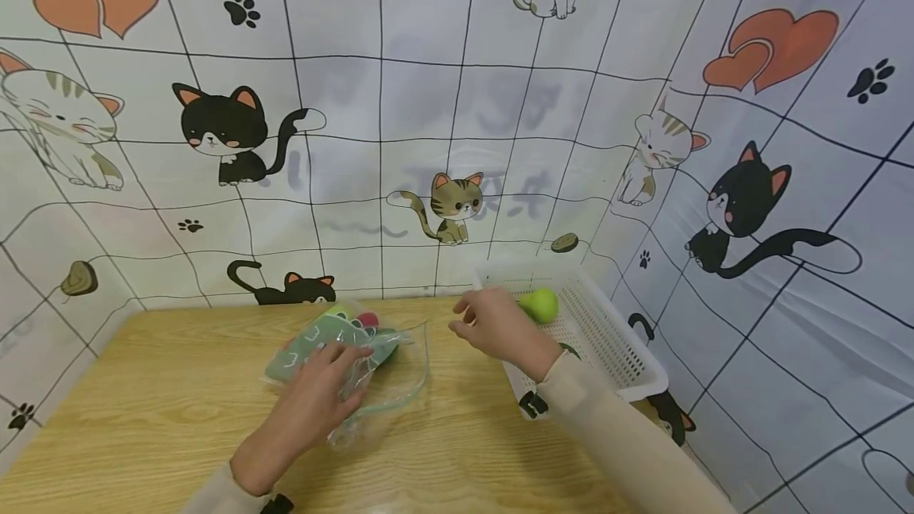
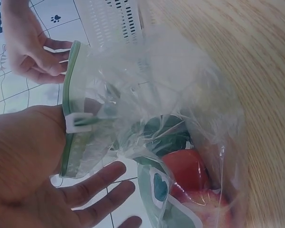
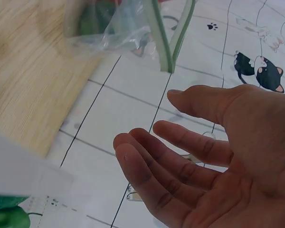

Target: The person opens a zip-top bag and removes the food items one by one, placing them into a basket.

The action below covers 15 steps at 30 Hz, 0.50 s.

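Observation:
A clear zip bag (image 1: 389, 387) with a green printed panel lies on the table. My left hand (image 1: 314, 387) rests on it with its fingers extended. In the left wrist view, red round items (image 2: 185, 173) and a dark green item (image 2: 166, 135) show through the plastic, and the green zip edge (image 2: 71, 71) crosses my left hand (image 2: 33, 156); the thumb is partly hidden. My right hand (image 1: 503, 327) hovers over the near left side of a white basket (image 1: 628, 355). Its fingers are loosely bent and hold nothing, as the right wrist view shows my right hand (image 3: 194, 161).
Inside the basket lies a light green pear-shaped item (image 1: 544, 305), with something dark green partly hidden by my right arm. A cat-patterned cloth (image 1: 385, 101) hangs behind and beside the wooden table (image 1: 171, 387). The basket stands close to the right cloth.

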Each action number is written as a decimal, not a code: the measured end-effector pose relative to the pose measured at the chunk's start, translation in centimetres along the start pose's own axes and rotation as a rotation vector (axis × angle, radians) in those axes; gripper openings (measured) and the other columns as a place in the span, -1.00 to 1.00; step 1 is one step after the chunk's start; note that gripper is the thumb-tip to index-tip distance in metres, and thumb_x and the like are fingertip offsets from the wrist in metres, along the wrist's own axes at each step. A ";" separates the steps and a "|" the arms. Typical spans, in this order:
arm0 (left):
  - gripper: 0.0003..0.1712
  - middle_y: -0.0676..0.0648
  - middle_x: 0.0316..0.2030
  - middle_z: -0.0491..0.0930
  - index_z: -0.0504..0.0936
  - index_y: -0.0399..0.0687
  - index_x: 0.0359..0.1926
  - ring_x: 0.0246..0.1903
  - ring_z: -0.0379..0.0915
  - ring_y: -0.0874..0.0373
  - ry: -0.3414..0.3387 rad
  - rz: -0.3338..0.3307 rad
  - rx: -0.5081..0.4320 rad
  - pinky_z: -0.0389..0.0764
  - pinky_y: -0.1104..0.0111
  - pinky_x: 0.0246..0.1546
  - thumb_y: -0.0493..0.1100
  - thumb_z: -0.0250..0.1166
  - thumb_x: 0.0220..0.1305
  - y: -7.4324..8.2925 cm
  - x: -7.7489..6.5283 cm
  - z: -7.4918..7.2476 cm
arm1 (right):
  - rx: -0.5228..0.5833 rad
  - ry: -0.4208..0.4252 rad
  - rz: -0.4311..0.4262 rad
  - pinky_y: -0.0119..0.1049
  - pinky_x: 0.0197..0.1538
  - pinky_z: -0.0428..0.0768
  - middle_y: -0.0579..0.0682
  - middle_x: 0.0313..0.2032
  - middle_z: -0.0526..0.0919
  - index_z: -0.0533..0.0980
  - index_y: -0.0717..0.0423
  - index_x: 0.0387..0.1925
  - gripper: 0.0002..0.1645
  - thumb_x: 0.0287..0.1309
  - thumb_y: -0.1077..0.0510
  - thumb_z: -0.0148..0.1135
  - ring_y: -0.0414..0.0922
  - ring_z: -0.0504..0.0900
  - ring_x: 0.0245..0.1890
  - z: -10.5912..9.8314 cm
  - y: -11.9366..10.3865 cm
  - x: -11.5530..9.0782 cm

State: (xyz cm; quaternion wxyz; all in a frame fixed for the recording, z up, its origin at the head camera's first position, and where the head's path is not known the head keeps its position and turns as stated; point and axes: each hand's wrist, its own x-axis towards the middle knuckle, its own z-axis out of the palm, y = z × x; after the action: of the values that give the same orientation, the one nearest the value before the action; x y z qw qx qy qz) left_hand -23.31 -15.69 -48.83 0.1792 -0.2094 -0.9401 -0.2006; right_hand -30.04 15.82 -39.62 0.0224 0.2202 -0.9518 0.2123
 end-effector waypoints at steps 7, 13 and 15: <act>-0.19 -0.17 0.18 0.77 0.73 0.06 0.38 0.09 0.81 -0.20 -0.008 -0.023 0.004 0.83 -0.28 -0.06 -0.19 0.84 0.11 0.0 0.1 0.2 | 0.003 0.059 -0.134 -0.23 -0.18 0.83 0.05 -0.18 0.94 0.82 0.16 0.00 -0.81 0.57 0.10 0.53 -0.10 0.89 -0.24 0.9 -2.1 -0.5; -0.26 -0.19 0.14 0.74 0.63 0.07 0.31 -0.10 0.78 -0.04 0.008 -0.047 -0.041 0.81 0.01 -0.22 -0.38 0.75 0.19 0.0 0.2 0.4 | 0.020 0.123 -0.252 -0.33 -0.17 0.75 -0.04 -0.24 0.89 0.81 0.08 -0.10 -0.91 0.56 0.14 0.53 -0.15 0.83 -0.26 1.7 -4.2 -1.1; -0.17 -0.26 0.22 0.72 0.56 0.06 0.43 -0.19 0.74 0.00 0.009 -0.066 -0.062 0.77 0.13 -0.29 -0.46 0.68 0.22 0.0 0.2 0.3 | 0.007 0.154 -0.295 -0.39 -0.21 0.68 -0.09 -0.29 0.86 0.81 0.04 -0.15 -0.93 0.55 0.14 0.54 -0.21 0.77 -0.33 2.0 -5.0 -1.3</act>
State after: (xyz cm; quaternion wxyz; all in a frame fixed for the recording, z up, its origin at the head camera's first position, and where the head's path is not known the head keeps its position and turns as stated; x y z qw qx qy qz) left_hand -23.54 -15.48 -49.03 0.1703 -0.1829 -0.9390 -0.2362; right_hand -26.62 11.49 -39.65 0.1252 0.3409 -0.9038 0.2262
